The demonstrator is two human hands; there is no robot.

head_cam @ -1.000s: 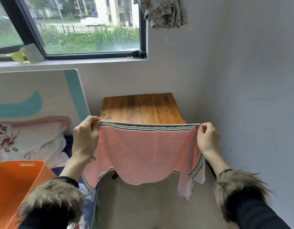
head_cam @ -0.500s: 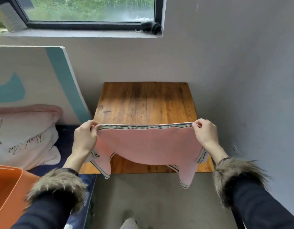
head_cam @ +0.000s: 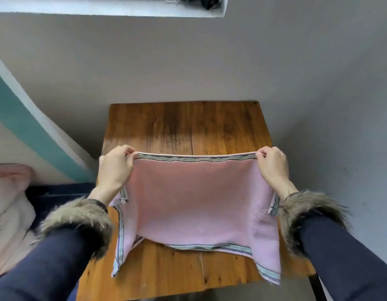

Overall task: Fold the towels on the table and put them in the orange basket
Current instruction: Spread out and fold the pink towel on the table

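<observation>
Pink terry cloth with a grey-green striped border, the towel (head_cam: pixel 197 198) hangs between the two hands above the wooden desk (head_cam: pixel 188 127). The left hand (head_cam: pixel 115 170) pinches the top corner on its side with thumb and curled fingers, and the right hand (head_cam: pixel 273 166) pinches the other top corner in the same way. Both hands are closed on the cloth and carry nothing else.

The upper hem runs straight and tight from one hand to the other, so the long axis of the held edge lies left to right, across the person. From this edge the cloth falls down and toward the person. The lower part already lies on the desk below and behind the hands, with one loose corner under the left wrist and another under the right wrist. It seems doubled, because a second striped hem shows near the bottom.

I judge that the step in hand is to lay the towel flat for the next fold. To do it well, both hands should keep the hem equally tight and level, and go down together, so the upper edge meets the desk without wrinkles. The hanging corners should be straightened before pressing. The orange basket is not in view.
</observation>
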